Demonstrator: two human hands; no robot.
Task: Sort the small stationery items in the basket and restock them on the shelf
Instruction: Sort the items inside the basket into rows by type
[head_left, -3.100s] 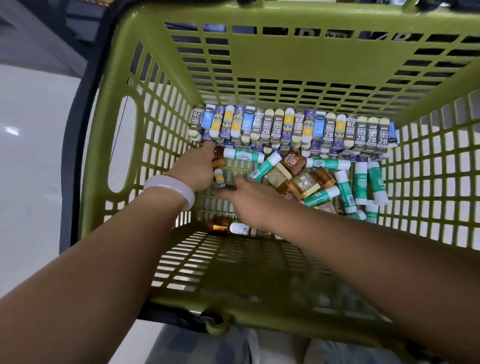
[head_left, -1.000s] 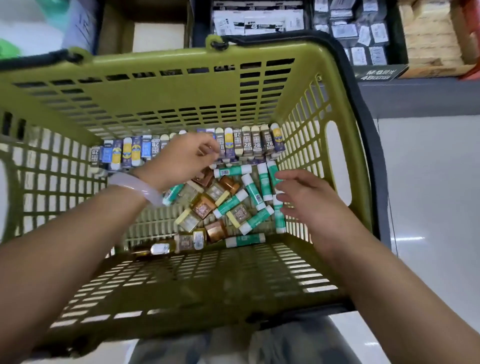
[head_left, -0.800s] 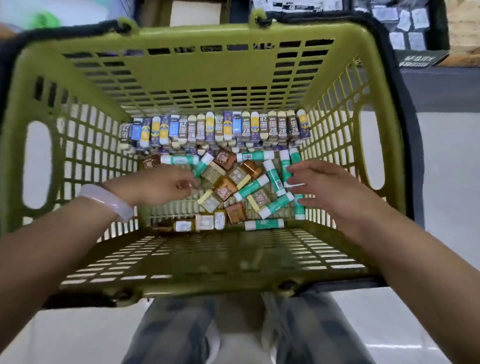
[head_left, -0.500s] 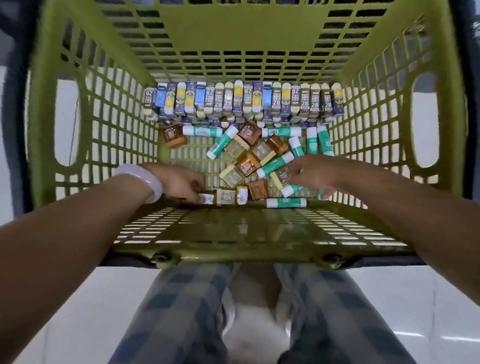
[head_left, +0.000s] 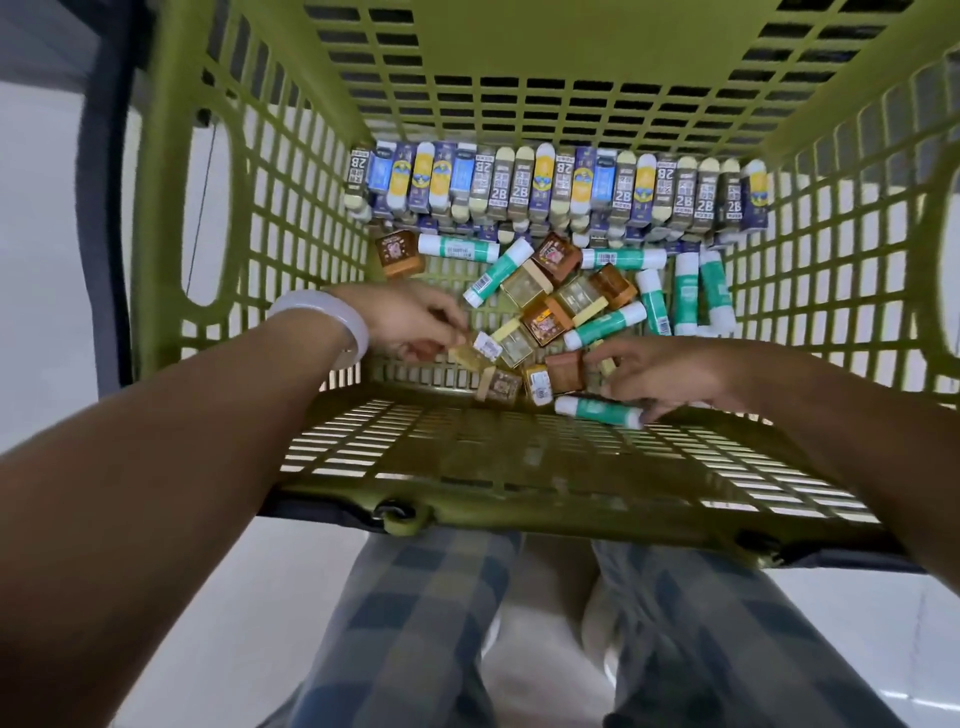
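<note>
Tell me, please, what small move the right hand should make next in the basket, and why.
Probably curl the fingers of the right hand around the green glue stick lying against the near wall of the basket. It sits apart from the other green sticks, and the hand already hovers over it, seemingly without gripping it.

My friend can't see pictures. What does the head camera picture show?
Two hands reach into a green basket: the left hand and right hand pick among loose green glue sticks and little brown boxes. Lead refill packs line the far wall.
</note>
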